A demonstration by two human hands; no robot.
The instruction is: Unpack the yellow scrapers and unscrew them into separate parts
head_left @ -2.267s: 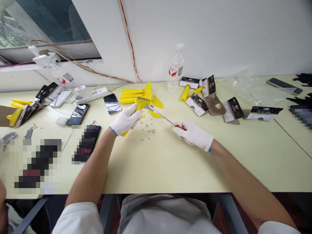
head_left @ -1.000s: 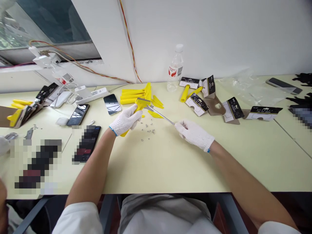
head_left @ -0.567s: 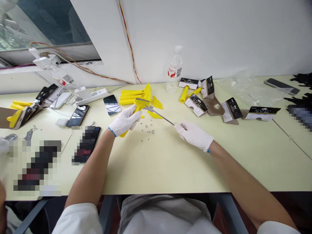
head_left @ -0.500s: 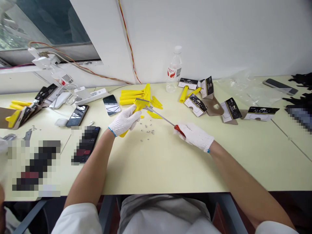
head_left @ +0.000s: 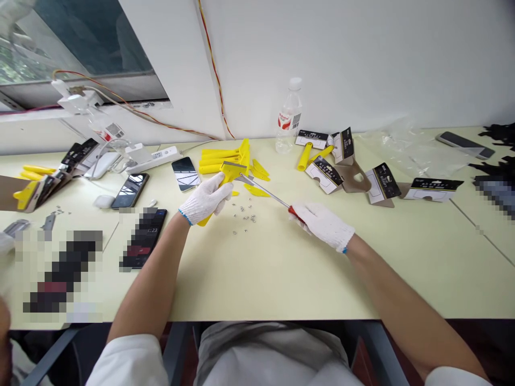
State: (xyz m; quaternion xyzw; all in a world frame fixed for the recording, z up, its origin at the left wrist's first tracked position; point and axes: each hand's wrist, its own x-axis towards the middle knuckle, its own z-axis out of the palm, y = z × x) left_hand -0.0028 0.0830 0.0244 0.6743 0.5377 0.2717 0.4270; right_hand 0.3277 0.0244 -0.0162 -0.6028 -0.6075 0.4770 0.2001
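Observation:
My left hand (head_left: 206, 199), in a white knit glove, is closed round a yellow scraper (head_left: 233, 170) with a metal blade edge along its head. In my gloved right hand (head_left: 322, 225) is a screwdriver (head_left: 267, 194), gripped by its red handle. Its long shaft points left, and the tip meets the scraper's head; whether it sits in a screw is too small to tell. Several small screws (head_left: 246, 217) lie scattered on the table below the shaft. Behind the scraper are more yellow scrapers (head_left: 219, 154) in a stack and loose yellow plates (head_left: 259, 170).
A plastic bottle (head_left: 288, 118) stands by the wall. Card packages (head_left: 325, 174) lie at the right, near a clear plastic bag (head_left: 406, 145). Phones (head_left: 185, 173) and a power strip (head_left: 161, 156) are on the left. A co-worker's arm (head_left: 4, 338) shows at the left edge.
The view has shifted very slightly. Both hands keep their grips, and the screwdriver stays against the scraper's head.

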